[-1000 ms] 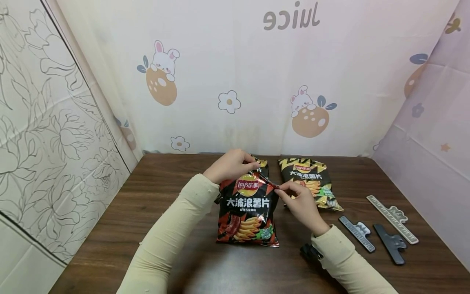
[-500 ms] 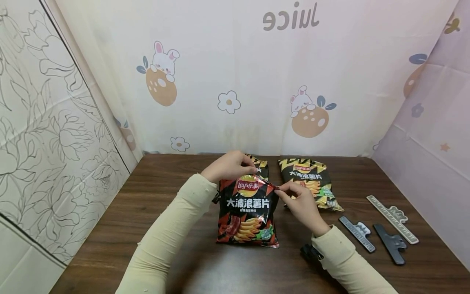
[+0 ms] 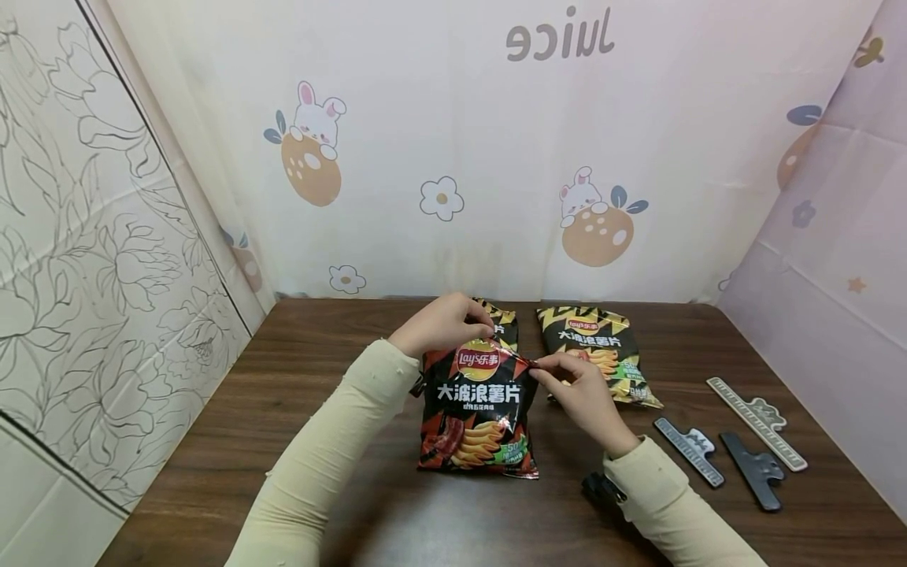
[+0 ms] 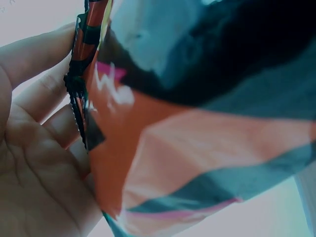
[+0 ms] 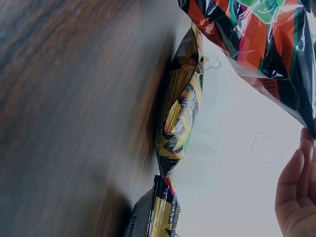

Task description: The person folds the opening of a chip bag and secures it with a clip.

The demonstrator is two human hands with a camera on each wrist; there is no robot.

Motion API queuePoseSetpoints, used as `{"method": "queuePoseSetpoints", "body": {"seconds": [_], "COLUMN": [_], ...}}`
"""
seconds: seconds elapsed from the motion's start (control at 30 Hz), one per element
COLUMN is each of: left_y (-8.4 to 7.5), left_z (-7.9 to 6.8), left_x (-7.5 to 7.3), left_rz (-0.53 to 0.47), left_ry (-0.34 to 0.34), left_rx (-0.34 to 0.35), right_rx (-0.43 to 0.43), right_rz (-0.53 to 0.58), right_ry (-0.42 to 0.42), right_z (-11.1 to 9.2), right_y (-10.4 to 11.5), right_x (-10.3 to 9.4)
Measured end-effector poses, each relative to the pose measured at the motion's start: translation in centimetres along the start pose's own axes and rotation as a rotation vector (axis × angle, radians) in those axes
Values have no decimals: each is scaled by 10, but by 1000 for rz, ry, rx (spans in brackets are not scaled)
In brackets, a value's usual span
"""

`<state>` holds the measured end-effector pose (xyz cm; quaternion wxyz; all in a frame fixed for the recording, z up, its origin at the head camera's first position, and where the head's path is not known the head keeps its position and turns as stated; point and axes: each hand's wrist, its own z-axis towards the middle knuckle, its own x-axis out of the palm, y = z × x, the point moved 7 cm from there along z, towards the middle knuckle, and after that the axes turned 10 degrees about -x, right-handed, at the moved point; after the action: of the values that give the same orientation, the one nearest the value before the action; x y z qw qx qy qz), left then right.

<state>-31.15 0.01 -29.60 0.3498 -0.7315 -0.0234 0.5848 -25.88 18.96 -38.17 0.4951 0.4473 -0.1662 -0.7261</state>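
A red and black Lay's potato chip bag (image 3: 478,409) stands upright in the head view, its front toward me. My left hand (image 3: 442,324) pinches its top edge near the left side. At the upper right corner my right hand (image 3: 579,387) pinches the bag between thumb and fingertips. In the left wrist view, the fingers of the left hand (image 4: 39,123) lie along the crimped edge of the chip bag (image 4: 163,143). The right wrist view has the right hand (image 5: 298,190) at the corner of the bag (image 5: 266,44).
Behind the held bag, a yellow and black chip bag (image 3: 505,324) is partly hidden; another yellow bag (image 3: 595,350) lies to its right. Along the right side of the brown table (image 3: 283,394) lie a white clip (image 3: 757,423), a grey clip (image 3: 689,450) and a black clip (image 3: 753,470).
My left hand has shifted slightly down and left, and the bag's top edge beneath it sits a little lower. The right hand keeps its grip almost in place.
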Motion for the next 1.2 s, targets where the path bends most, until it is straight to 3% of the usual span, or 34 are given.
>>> {"method": "queuePoseSetpoints", "body": {"seconds": [0.77, 0.93, 1.2], "left_y": [1, 1, 0], "left_z": [-1, -1, -1], "left_x": [0, 0, 0], "left_rz": [5, 7, 12], "left_ry": [-18, -17, -30], "left_rx": [-4, -5, 10], "right_rx": [56, 83, 57], "right_rz": [169, 118, 42], "right_ry": [127, 150, 182], "right_z": [11, 11, 13], "right_y": [11, 6, 6], "right_x": [-1, 0, 4]}}
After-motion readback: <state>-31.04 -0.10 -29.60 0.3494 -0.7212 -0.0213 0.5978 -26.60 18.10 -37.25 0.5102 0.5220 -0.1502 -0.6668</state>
